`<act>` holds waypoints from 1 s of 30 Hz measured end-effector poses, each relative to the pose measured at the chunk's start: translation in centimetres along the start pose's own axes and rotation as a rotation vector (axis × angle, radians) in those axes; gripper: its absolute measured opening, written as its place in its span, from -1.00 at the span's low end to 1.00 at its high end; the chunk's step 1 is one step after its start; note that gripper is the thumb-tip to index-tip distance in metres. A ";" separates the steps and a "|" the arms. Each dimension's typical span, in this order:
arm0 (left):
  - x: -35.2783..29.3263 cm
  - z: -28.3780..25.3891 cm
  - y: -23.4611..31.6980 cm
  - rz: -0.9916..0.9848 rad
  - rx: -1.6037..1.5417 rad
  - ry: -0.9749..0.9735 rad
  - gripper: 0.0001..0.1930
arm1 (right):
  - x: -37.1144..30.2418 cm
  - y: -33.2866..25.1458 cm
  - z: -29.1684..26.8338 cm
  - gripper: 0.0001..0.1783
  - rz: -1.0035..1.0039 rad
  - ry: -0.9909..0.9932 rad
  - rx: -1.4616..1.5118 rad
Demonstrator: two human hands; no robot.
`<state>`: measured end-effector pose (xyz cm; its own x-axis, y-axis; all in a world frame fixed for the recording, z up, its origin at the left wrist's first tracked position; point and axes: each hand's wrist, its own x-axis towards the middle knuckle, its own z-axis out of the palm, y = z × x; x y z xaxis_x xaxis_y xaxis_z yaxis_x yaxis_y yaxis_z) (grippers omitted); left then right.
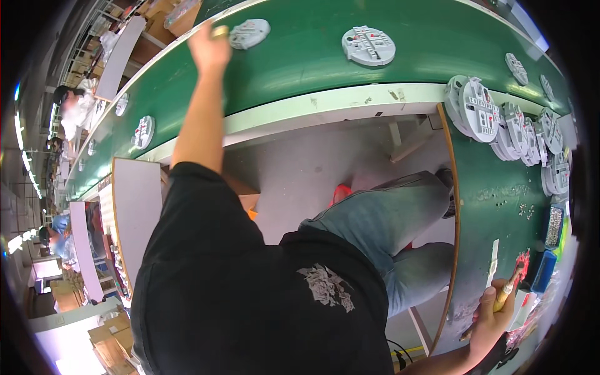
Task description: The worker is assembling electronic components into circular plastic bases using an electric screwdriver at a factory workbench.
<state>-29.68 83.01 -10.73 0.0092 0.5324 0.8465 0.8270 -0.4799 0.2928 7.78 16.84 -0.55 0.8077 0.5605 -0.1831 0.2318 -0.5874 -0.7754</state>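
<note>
My left arm stretches over the green conveyor belt [300, 56]. My left hand [209, 51] is at the edge of a round light-grey plastic base [251, 34] with small fittings. Motion smears its fingers, and a yellowish bit shows at their tips; whether they grip the base I cannot make out. Low on the right, my right hand [492, 317] is closed round a thin yellow-handled tool [504, 296] whose exact kind is unclear. One end of that tool reaches towards a heap of small red parts [524, 257] on the green side table [481, 231].
More grey round bases ride the belt, one at its middle [369, 46]. Several others stand stacked [480, 111] on the side table. Loose metal bits, a blue bin of small parts [554, 226] and another blue bin [544, 270] line its right. Other people [76, 107] sit far left.
</note>
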 end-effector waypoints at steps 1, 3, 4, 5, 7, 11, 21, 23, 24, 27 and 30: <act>0.6 -2.3 -1.9 0.013 0.068 0.000 -0.64 | -0.1 -0.2 -0.1 -0.73 0.021 0.015 0.004; 0.3 -8.2 -4.4 -0.333 0.740 -0.164 -0.31 | -1.0 0.6 -0.7 -0.70 0.010 0.106 0.016; 0.1 -10.5 -7.7 -0.524 0.922 -0.311 -0.10 | -1.5 1.4 -1.1 -0.66 -0.011 0.167 0.028; -0.9 -13.1 -11.5 -0.685 0.969 -0.364 0.00 | -1.7 2.0 -1.2 -0.62 -0.034 0.223 0.045; -3.7 -15.3 -14.0 -0.937 0.952 -0.410 0.03 | -2.2 3.2 -2.2 -0.55 -0.083 0.338 0.164; -2.1 -20.1 -27.8 -0.867 0.817 -0.633 -0.08 | -2.7 3.7 -3.4 -0.36 -0.305 0.586 0.507; -0.1 -2.9 14.6 0.265 -0.334 -0.544 -0.54 | -1.9 1.2 -2.9 -0.58 0.003 0.510 0.259; -0.5 -0.4 20.1 0.356 -0.395 -0.536 -0.50 | -1.3 1.5 -2.3 -0.61 0.000 0.481 0.267; -0.7 0.8 22.3 0.390 -0.346 -0.613 -0.43 | -1.3 1.5 -2.4 -0.64 -0.004 0.456 0.266; -1.9 3.6 25.1 0.450 -0.306 -0.891 -0.31 | -1.6 3.0 -4.2 -0.67 0.016 0.491 0.261; -1.4 3.5 24.5 0.327 -0.331 -1.195 -0.26 | -2.8 4.7 -5.7 -0.68 0.041 0.564 0.274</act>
<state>-7.51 72.94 -6.31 0.8231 0.5673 0.0271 0.5138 -0.7641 0.3899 9.72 9.20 -0.29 0.9921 0.1024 0.0730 0.1075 -0.3890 -0.9149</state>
